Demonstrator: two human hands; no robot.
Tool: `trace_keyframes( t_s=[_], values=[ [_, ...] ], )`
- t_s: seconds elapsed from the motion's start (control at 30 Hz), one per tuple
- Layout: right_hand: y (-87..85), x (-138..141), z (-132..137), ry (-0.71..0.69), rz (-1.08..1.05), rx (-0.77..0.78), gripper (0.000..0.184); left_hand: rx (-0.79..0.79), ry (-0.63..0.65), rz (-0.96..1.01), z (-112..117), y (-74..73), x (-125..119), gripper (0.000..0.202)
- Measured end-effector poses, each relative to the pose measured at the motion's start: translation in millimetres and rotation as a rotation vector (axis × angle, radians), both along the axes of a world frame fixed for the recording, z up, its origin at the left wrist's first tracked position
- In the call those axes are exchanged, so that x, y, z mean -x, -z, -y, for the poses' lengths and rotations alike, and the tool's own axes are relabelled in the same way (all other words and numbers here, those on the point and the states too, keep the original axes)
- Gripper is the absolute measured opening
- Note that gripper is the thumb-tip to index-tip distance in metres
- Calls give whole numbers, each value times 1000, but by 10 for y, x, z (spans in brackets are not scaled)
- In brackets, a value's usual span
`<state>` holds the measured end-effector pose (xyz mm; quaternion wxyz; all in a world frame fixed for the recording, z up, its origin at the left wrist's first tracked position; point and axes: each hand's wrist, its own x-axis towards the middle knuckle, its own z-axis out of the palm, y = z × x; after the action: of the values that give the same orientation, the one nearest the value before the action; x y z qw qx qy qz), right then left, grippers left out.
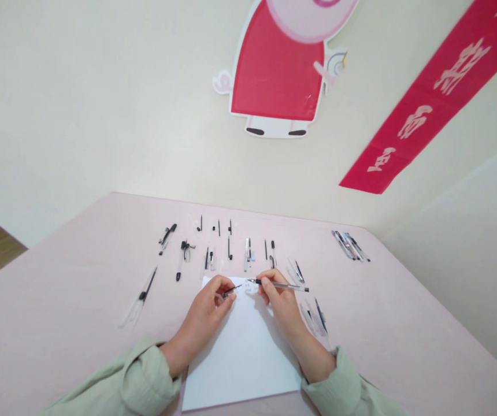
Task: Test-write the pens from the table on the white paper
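My right hand [278, 297] grips a clear-barrelled pen [289, 285] with a black end, its tip pointing left. The fingers of my left hand [209, 306] are closed on a slim dark pen part [232, 289], partly hidden by them; its exact kind is not clear. Both hands are over the top of a white sheet of paper [242, 358], with a gap between the pen tip and the dark part. Small dark marks show on the paper beneath the pen.
Several taken-apart pens, caps and refills [229, 248] lie in groups beyond the paper on the pink tablecloth [79, 294]. More pen parts [313, 318] are beside my right wrist, and another group [141, 297] is at left. A row of pens [350, 246] lies at far right.
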<state>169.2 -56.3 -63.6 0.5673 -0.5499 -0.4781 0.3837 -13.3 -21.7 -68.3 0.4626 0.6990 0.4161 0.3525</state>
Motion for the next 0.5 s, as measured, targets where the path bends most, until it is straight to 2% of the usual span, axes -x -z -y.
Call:
trace_keyframes(
  t_s=[0.07, 0.17, 0.5],
  values=[
    [-3, 15, 9, -29, -125, 18, 28, 11, -38, 16, -9, -7, -3, 9],
    [-12, 36, 18, -31, -254, 44, 24, 16, -65, 26, -12, -35, -6, 8],
    [48, 58, -9, -65, -240, 69, 26, -18, 25, -1, 26, -65, -13, 7]
  ],
)
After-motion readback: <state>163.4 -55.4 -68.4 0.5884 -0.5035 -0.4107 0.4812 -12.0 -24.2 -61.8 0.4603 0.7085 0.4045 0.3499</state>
